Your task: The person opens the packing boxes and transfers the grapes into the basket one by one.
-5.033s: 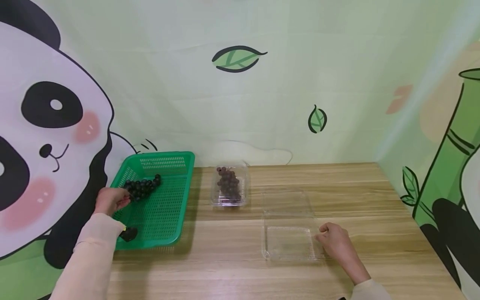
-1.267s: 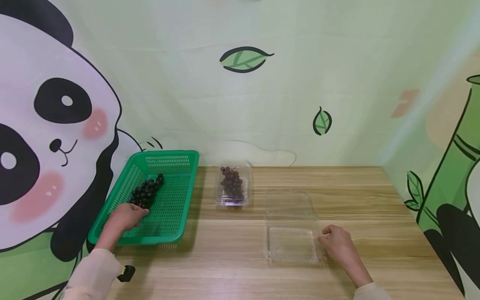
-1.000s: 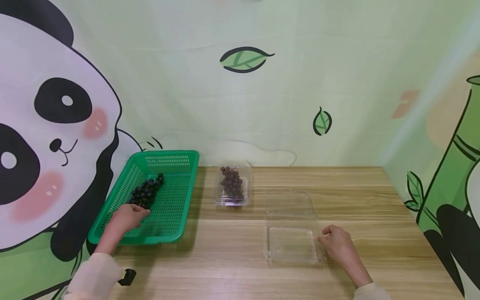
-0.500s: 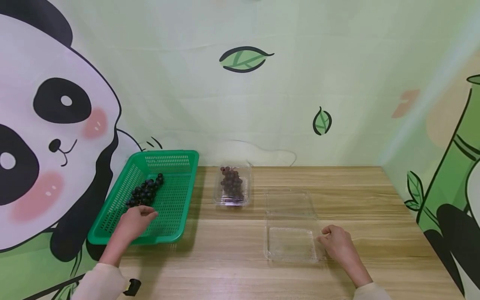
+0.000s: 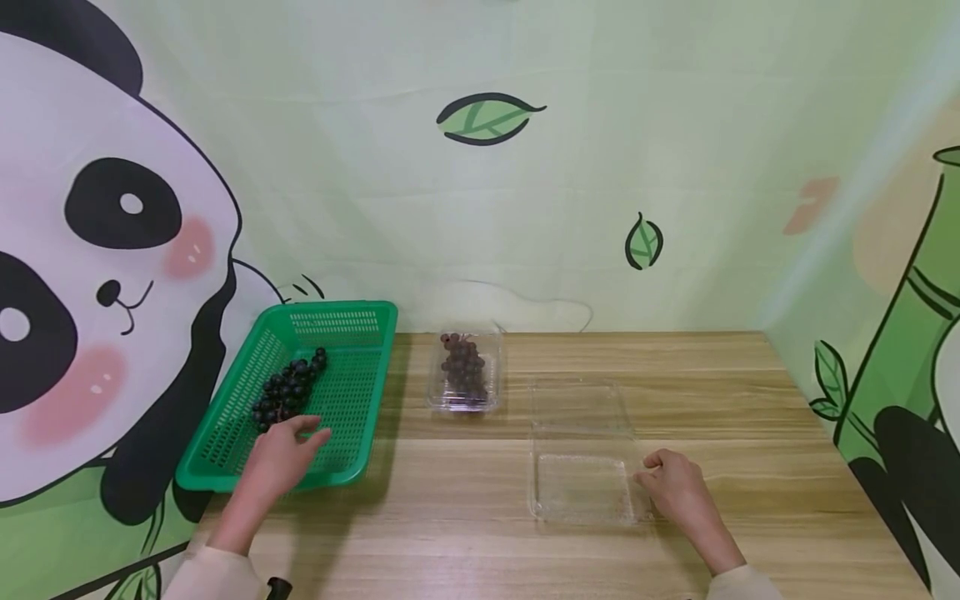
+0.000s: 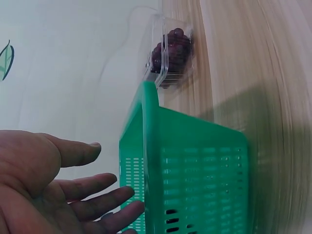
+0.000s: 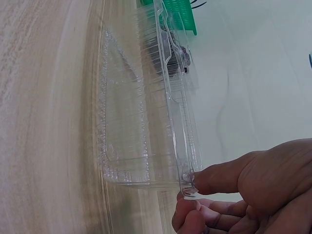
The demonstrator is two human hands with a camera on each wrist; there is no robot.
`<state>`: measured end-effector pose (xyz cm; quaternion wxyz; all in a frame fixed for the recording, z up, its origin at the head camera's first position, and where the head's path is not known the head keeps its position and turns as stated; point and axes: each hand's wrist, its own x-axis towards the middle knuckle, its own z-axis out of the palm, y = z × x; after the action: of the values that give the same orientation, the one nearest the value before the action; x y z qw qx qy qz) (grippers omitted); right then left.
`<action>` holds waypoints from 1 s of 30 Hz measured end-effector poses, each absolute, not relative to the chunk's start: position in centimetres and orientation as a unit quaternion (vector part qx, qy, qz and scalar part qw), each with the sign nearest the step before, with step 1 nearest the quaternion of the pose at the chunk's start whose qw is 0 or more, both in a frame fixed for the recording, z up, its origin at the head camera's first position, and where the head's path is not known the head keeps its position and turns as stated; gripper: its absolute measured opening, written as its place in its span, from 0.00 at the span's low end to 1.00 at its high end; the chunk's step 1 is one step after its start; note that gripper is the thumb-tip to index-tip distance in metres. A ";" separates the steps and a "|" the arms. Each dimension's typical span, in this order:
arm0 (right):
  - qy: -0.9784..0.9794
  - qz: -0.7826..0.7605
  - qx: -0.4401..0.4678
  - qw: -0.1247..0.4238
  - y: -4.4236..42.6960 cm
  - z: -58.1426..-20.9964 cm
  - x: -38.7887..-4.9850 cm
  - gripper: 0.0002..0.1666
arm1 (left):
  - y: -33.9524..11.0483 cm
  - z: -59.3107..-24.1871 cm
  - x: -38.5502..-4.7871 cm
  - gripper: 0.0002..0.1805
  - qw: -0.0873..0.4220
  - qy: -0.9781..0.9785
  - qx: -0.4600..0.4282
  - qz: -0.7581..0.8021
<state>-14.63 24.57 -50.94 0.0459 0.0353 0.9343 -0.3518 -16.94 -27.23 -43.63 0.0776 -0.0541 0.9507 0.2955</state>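
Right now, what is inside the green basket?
Dark grapes lie in the green basket, toward its left side. The left hand hides part of the near end; what lies beneath it cannot be seen.

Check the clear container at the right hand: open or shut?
Open. In the head view, the clear container has its lid folded back beyond the base; the right hand pinches its edge.

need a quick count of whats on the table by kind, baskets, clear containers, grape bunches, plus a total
Green basket: 1
Clear plastic containers: 2 (one holding grapes, one open and empty)
Grape bunches: 2 (one in the basket, one in a container)
Total: 5
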 end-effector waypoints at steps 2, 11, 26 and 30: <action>0.934 -0.353 0.035 0.044 24.6 -50.9 -14.6 0.17 | -26.9 -43.6 -16.8 0.32 0.073 0.952 -0.054 0.292; 0.935 -0.351 0.036 0.046 24.5 -50.8 -14.6 0.17 | -25.8 -43.9 -16.0 0.32 0.053 0.956 -0.033 0.285; 0.934 -0.353 0.036 0.047 24.5 -51.1 -14.6 0.17 | -23.9 -44.5 -15.1 0.30 0.028 0.959 -0.025 0.279; 0.932 -0.357 0.039 0.050 24.5 -51.0 -14.6 0.17 | -23.5 -44.6 -14.9 0.29 0.012 0.962 -0.017 0.271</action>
<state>-14.64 24.55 -51.03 0.0503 0.0391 0.9321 -0.3565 -14.89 -23.48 -44.59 0.0123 -0.0166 0.9623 0.2711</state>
